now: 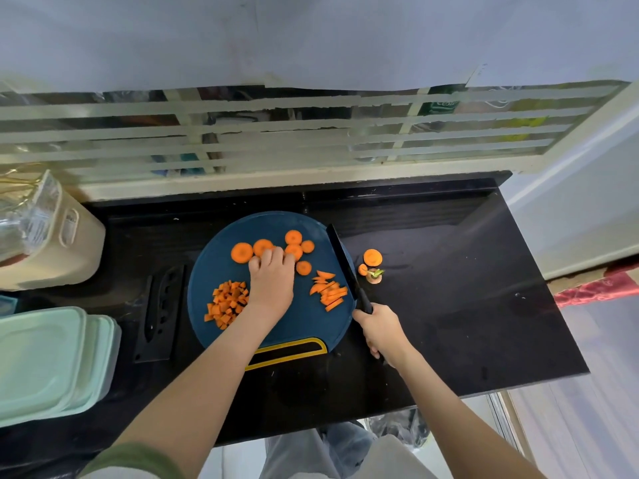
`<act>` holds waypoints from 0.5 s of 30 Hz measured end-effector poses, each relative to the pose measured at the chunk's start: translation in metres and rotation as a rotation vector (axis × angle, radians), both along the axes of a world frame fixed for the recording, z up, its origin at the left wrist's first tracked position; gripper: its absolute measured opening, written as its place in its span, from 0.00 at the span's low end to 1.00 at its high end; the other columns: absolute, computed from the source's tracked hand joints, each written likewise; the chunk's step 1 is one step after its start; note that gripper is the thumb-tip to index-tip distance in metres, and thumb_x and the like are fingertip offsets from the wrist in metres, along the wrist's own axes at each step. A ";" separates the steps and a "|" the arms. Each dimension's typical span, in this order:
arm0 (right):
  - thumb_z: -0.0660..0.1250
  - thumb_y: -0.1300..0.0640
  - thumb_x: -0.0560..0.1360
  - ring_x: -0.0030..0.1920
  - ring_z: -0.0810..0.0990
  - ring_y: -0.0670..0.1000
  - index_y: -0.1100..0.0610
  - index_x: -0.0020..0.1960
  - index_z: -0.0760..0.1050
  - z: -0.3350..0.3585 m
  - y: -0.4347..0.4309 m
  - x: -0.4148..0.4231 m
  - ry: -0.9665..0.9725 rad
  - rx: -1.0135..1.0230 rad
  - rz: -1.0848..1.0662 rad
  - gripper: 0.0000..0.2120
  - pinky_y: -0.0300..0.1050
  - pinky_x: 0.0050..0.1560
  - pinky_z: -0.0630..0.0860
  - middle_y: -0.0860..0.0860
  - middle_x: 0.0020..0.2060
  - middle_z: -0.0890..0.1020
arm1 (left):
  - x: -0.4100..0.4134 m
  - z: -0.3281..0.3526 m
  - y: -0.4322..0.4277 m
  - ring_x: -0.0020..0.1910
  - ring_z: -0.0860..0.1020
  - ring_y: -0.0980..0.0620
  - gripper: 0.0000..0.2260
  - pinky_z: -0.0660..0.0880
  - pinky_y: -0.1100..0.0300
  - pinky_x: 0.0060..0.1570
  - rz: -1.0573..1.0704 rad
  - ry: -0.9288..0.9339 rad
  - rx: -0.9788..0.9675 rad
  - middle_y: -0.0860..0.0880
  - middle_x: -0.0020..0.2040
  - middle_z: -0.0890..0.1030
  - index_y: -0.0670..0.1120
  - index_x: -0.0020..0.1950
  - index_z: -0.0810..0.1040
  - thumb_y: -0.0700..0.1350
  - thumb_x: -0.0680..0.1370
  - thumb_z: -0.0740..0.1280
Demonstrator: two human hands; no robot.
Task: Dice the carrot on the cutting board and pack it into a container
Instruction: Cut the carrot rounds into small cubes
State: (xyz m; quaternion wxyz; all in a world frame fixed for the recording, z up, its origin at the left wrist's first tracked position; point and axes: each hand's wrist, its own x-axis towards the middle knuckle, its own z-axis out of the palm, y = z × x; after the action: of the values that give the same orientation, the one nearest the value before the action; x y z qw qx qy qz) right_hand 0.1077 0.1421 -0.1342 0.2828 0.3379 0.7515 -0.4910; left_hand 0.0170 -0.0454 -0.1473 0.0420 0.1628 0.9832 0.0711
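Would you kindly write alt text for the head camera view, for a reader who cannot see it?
A person's left hand touches carrot slices on a blue cutting board; the right hand holds a black knife. Diced carrot lies nearby.

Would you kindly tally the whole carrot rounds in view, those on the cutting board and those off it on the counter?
Rounds on the cutting board: 6 visible
Rounds on the counter: 2
Total: 8
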 end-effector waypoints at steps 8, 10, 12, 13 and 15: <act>0.61 0.52 0.80 0.19 0.68 0.48 0.55 0.43 0.70 0.000 -0.001 0.005 -0.018 0.027 0.037 0.09 0.42 0.22 0.70 0.54 0.31 0.73 | 0.032 0.015 0.039 0.46 0.78 0.41 0.19 0.74 0.50 0.39 0.408 -0.593 0.503 0.40 0.47 0.76 0.38 0.68 0.59 0.39 0.79 0.59; 0.61 0.52 0.80 0.20 0.69 0.48 0.54 0.43 0.70 0.000 -0.002 0.006 -0.020 0.026 0.031 0.09 0.42 0.22 0.70 0.54 0.31 0.73 | 0.027 0.014 0.045 0.45 0.77 0.43 0.20 0.74 0.54 0.35 0.461 -0.684 0.600 0.40 0.48 0.76 0.38 0.68 0.57 0.37 0.78 0.60; 0.62 0.52 0.80 0.20 0.69 0.48 0.54 0.42 0.70 0.000 -0.002 0.007 -0.018 0.031 0.032 0.09 0.41 0.22 0.70 0.53 0.31 0.73 | 0.023 0.014 0.048 0.45 0.75 0.44 0.21 0.69 0.59 0.31 0.429 -0.701 0.602 0.39 0.50 0.75 0.39 0.68 0.58 0.35 0.76 0.61; 0.62 0.53 0.80 0.21 0.69 0.48 0.54 0.42 0.70 0.000 -0.003 0.008 -0.016 0.033 0.034 0.09 0.41 0.22 0.70 0.53 0.31 0.73 | 0.021 0.013 0.048 0.46 0.75 0.44 0.22 0.67 0.62 0.29 0.404 -0.699 0.588 0.39 0.52 0.74 0.40 0.68 0.59 0.34 0.76 0.61; 0.61 0.53 0.80 0.21 0.69 0.48 0.55 0.42 0.69 -0.001 -0.005 0.008 -0.012 0.035 0.033 0.09 0.41 0.22 0.70 0.53 0.31 0.73 | 0.020 0.008 0.047 0.49 0.74 0.44 0.23 0.66 0.64 0.30 0.351 -0.699 0.564 0.38 0.56 0.74 0.41 0.68 0.60 0.33 0.75 0.61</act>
State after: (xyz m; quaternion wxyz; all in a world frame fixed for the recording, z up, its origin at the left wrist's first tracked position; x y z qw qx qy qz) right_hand 0.1160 0.1369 -0.1350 0.2892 0.3334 0.7637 -0.4711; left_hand 0.0367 0.0016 -0.1391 0.3115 -0.0342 0.8651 0.3916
